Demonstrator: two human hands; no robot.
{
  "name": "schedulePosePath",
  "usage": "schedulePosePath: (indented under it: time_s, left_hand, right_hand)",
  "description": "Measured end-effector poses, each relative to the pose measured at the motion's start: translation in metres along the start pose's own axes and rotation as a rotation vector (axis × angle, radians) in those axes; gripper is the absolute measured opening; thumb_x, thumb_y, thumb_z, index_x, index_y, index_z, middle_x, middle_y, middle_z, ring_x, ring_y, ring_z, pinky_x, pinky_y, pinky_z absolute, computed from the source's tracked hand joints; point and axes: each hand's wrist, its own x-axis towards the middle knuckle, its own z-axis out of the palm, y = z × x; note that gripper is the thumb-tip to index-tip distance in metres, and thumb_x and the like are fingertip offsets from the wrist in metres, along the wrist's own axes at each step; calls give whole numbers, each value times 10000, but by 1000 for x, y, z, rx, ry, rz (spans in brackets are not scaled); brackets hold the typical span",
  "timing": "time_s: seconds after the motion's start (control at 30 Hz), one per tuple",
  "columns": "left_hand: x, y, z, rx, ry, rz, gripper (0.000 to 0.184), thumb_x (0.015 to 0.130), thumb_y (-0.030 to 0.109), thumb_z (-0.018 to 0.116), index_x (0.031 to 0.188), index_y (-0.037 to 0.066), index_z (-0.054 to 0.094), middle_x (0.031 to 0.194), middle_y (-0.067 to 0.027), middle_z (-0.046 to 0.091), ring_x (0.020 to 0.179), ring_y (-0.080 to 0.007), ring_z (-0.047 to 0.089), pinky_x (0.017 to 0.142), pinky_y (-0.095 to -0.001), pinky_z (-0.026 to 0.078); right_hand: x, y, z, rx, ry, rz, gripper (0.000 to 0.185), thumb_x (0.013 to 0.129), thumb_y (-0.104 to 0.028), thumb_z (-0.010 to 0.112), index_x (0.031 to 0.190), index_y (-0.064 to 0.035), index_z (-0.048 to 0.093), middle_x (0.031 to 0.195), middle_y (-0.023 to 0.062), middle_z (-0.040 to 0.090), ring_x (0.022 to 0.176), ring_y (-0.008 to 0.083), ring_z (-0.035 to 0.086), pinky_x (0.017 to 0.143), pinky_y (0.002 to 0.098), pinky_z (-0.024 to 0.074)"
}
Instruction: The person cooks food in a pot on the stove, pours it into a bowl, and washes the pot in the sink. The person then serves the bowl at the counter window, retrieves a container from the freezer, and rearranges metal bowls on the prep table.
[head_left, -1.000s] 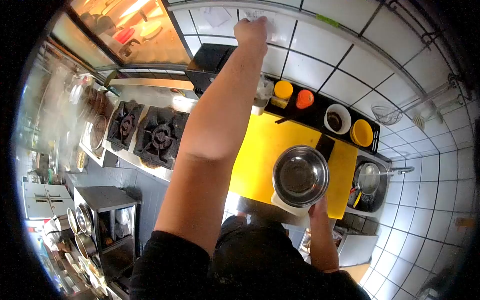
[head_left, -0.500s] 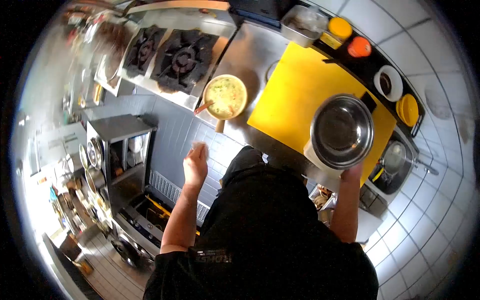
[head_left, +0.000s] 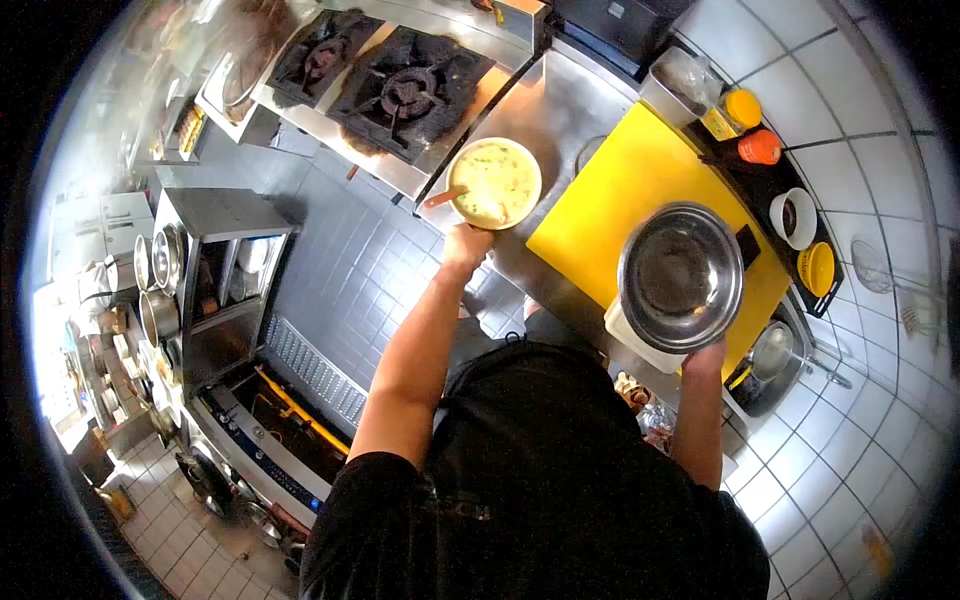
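Note:
My left hand (head_left: 467,248) is closed around the handle of a cream-coloured pan (head_left: 538,190) standing on the steel counter; the handle is hidden by the hand. Inside the pan is a yellow, creamy food with green bits (head_left: 497,178), and a utensil with a reddish-brown handle (head_left: 446,197) rests over its rim. At the near rim of a shiny metal bowl (head_left: 682,275), my right hand (head_left: 706,358) grips it, with some fingers hidden underneath. The bowl is over a yellow cutting board (head_left: 600,215). A white container (head_left: 640,343) shows partly beneath the bowl.
Black gas burners (head_left: 408,95) lie left of the pan. Along the wall stand a steel tin (head_left: 672,95), a yellow-lidded jar (head_left: 742,107), an orange-lidded jar (head_left: 760,147) and a white bowl (head_left: 780,215). A sink (head_left: 785,385) with a strainer (head_left: 772,350) is at right.
My left hand has moved forward and right, from beside the pan onto its handle. My right hand stays at the metal bowl. The camera view has shifted slightly.

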Motion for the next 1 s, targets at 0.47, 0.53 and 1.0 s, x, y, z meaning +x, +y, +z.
schedulePosePath:
  time_s: [0.47, 0.53, 1.0]
  left_hand:
    - [-31, -100, -144, -187, -63, 86, 208, 793, 163, 668, 843, -35, 711, 642, -106, 680, 564, -176, 648, 535, -342, 521]
    - [-28, -133, -183, -144, 8, 112, 213, 791, 164, 655, 852, -30, 717, 674, -125, 693, 611, -204, 673, 598, -360, 547]
    - [-39, -342, -494, -438, 292, -173, 139, 776, 94, 627, 776, -26, 698, 614, -121, 670, 538, -183, 652, 527, -344, 509]
  right_hand:
    - [-98, 78, 139, -185, -143, -38, 403, 1032, -343, 500, 1321, -67, 552, 1208, 92, 621, 1098, 231, 609, 941, 389, 513]
    - [-111, 106, 186, -109, -86, 78, 455, 1050, -382, 447, 1359, -60, 534, 1269, 108, 606, 1159, 250, 591, 996, 403, 495]
    - [-242, 308, 503, -235, -687, 376, 422, 1034, -322, 520, 1313, -7, 560, 1245, 136, 629, 1117, 230, 623, 970, 371, 528]
